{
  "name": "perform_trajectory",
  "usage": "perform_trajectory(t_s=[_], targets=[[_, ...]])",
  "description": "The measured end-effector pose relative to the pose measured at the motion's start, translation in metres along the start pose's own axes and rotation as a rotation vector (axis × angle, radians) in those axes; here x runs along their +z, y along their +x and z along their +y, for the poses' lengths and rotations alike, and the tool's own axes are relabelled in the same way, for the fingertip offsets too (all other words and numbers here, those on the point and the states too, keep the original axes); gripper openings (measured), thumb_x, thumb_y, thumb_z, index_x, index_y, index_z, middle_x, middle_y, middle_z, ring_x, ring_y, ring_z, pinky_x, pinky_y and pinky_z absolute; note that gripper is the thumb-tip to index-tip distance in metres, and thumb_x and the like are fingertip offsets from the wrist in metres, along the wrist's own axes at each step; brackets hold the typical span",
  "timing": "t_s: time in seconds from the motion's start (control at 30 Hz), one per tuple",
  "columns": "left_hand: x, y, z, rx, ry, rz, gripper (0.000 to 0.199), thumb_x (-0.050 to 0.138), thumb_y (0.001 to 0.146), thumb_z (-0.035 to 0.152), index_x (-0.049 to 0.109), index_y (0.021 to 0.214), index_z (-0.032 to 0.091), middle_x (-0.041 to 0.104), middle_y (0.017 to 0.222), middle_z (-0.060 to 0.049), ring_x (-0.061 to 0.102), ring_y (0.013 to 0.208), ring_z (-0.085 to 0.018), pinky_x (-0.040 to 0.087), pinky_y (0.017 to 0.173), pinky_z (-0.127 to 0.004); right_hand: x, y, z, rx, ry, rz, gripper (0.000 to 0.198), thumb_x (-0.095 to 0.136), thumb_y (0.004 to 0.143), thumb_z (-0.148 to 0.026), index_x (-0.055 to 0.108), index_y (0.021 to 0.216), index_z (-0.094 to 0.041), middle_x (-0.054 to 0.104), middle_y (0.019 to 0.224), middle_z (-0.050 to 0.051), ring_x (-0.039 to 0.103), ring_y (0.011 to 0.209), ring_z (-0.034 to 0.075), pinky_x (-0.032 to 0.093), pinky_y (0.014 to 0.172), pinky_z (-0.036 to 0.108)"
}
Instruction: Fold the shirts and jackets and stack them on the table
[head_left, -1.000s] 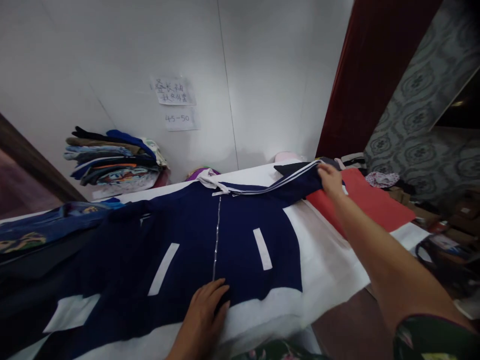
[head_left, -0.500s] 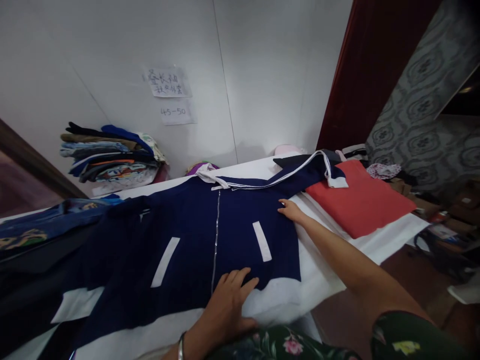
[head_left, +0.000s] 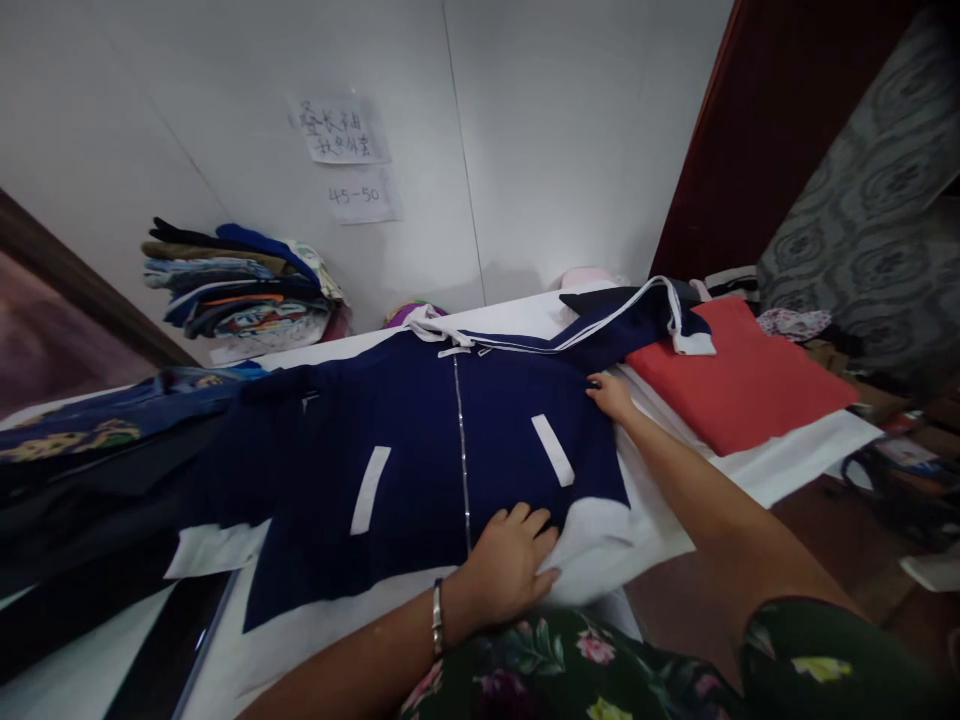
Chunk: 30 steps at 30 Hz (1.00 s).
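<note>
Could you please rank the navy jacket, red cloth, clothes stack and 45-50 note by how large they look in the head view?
1. Navy jacket
2. Red cloth and clothes stack: too alike to rank
3. 45-50 note

A jacket (head_left: 420,430) lies on a table (head_left: 795,470), one cuff (head_left: 695,345) over a cloth (head_left: 757,390) at right, garments (head_left: 142,420) at left, a clothing stack (head_left: 240,290) behind.

Dim; faint shadow on wall (head_left: 570,120); right edge blurry.
</note>
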<state>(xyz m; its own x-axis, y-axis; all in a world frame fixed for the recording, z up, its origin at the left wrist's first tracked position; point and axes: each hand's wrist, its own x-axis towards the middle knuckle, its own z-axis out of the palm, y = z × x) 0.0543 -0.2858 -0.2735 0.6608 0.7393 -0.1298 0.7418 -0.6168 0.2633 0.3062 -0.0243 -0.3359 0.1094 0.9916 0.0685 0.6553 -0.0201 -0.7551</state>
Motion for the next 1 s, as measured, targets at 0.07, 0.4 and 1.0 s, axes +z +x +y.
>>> perform_trajectory(t_s=[0.07,0.4,1.0], targets=[[0.003,-0.003,-0.001,0.003,-0.050,0.015,0.053,0.052,0.087,0.057,0.057,0.127,0.022,0.058,0.135,-0.010,0.052,0.117,-0.029,0.046,0.095,-0.046,0.000,-0.006,0.006,-0.012,-0.044,-0.025,0.035,0.064,0.075,-0.015,0.070,0.109,-0.015,0.072,0.108,0.011,0.065,0.106,0.026,0.046,0.097,0.039],[-0.013,-0.062,-0.098,-0.522,0.005,0.369,0.035,0.055,0.089,0.035,0.065,0.120,0.020,0.059,0.136,-0.013,0.054,0.126,-0.026,0.043,0.105,-0.045,0.011,-0.081,-0.012,-0.452,-0.189,-0.224,0.048,0.061,0.082,-0.032,0.062,0.129,-0.021,0.049,0.146,0.010,0.040,0.138,0.028,0.029,0.116,0.045],[-0.026,-0.174,-0.194,-1.391,-0.166,0.462,0.039,0.041,0.093,0.042,0.065,0.106,0.015,0.072,0.107,-0.013,0.067,0.100,-0.024,0.047,0.080,-0.030,-0.010,-0.116,0.057,-0.430,-0.442,-0.355,0.060,0.048,0.081,-0.064,0.061,0.130,-0.032,0.044,0.150,0.007,0.037,0.140,0.037,0.027,0.109,0.067]])
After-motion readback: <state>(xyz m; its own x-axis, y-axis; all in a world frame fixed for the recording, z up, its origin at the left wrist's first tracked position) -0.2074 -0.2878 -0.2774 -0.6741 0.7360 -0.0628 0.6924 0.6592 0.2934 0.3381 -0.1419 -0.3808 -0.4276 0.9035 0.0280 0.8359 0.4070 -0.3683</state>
